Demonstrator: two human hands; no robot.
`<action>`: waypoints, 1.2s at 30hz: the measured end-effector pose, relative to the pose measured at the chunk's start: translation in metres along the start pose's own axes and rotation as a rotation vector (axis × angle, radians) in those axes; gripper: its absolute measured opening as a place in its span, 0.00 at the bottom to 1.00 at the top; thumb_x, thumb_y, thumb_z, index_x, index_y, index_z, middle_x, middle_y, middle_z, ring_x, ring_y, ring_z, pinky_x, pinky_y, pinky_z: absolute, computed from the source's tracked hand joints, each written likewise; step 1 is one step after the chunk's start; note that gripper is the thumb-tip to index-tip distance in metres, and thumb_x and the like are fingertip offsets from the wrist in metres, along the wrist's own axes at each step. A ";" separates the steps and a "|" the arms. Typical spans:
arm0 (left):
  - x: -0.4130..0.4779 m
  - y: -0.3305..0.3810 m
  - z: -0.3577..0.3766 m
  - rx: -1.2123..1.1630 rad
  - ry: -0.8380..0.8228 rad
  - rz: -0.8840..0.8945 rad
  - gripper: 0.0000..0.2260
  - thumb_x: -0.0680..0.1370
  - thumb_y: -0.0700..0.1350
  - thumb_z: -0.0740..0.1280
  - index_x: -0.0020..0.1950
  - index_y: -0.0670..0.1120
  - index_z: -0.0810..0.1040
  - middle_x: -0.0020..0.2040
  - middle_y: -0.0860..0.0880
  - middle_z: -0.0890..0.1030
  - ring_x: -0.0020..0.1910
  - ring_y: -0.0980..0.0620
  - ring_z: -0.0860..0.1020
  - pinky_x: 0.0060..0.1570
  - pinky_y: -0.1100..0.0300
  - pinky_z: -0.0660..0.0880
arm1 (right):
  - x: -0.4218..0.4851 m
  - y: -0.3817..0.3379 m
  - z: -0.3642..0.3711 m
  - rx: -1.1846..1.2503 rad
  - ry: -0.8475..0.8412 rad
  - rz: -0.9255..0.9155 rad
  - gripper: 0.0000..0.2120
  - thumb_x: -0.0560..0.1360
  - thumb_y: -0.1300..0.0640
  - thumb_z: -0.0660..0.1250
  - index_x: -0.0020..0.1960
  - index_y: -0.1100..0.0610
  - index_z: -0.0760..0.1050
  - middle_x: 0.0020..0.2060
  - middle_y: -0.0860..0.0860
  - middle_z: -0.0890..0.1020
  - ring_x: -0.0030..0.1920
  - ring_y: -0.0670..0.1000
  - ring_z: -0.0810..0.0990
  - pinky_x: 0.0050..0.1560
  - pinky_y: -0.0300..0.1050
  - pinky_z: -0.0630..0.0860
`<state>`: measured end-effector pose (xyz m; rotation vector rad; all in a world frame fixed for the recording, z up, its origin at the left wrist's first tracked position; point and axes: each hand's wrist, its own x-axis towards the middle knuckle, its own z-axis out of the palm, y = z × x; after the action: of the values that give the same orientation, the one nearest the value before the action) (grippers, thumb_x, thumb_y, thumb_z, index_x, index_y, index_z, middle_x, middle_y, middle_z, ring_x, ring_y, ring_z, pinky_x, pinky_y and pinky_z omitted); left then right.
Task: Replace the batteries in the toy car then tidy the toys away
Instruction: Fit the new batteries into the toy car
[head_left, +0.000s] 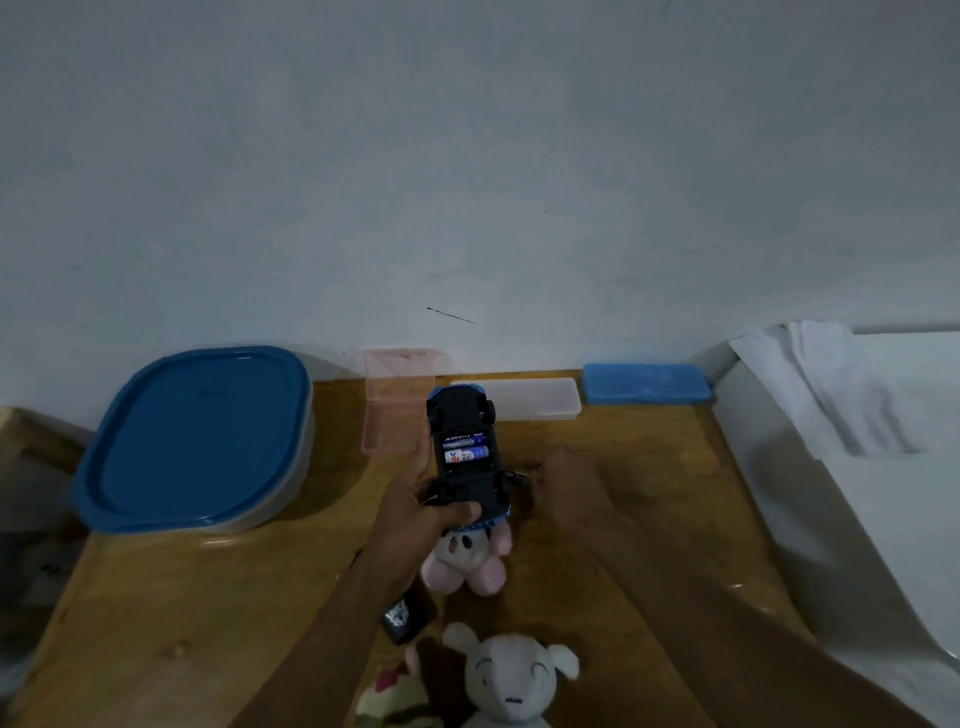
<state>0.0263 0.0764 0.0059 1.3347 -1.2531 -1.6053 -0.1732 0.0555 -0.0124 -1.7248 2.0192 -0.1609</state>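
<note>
Head view: a wooden table (208, 597) carries a big blue-lidded tub (197, 436) at the left, with a grey plush mouse (511, 675) and a pink plush (467, 564) nearer. Above the pink plush, the left hand (415, 514) grips the toy car (465, 457) underside up, with 2 batteries (466, 451) in its open bay. The right hand (563, 478) lies beside it, fingers bent toward a small black part (519, 476); I cannot tell whether it holds anything.

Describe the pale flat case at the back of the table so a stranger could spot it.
On the wooden table, small plastic cases line the far edge by the wall. The frosted white case is the middle one, between the pink box and the solid blue case.
</note>
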 end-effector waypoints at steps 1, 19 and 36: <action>0.001 -0.001 0.001 -0.002 0.007 0.002 0.34 0.70 0.30 0.72 0.70 0.56 0.69 0.54 0.48 0.85 0.52 0.49 0.84 0.49 0.52 0.81 | 0.003 0.000 0.002 -0.029 -0.022 -0.020 0.05 0.76 0.59 0.65 0.51 0.56 0.78 0.48 0.53 0.81 0.47 0.51 0.80 0.51 0.49 0.80; -0.002 -0.002 0.000 0.013 0.015 0.035 0.37 0.68 0.30 0.74 0.63 0.67 0.70 0.56 0.49 0.84 0.56 0.50 0.82 0.54 0.45 0.80 | -0.003 0.001 -0.007 0.065 0.030 -0.117 0.09 0.77 0.56 0.66 0.57 0.52 0.74 0.46 0.49 0.81 0.43 0.45 0.77 0.43 0.38 0.75; -0.047 0.014 0.014 0.059 -0.160 0.151 0.50 0.67 0.33 0.77 0.78 0.61 0.54 0.61 0.50 0.81 0.57 0.53 0.81 0.55 0.47 0.80 | -0.105 -0.023 -0.064 0.712 0.420 0.039 0.08 0.75 0.56 0.70 0.52 0.51 0.73 0.45 0.50 0.84 0.43 0.48 0.84 0.45 0.50 0.83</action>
<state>0.0222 0.1194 0.0338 1.1354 -1.4706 -1.6045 -0.1702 0.1374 0.0816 -1.2508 1.9114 -1.1554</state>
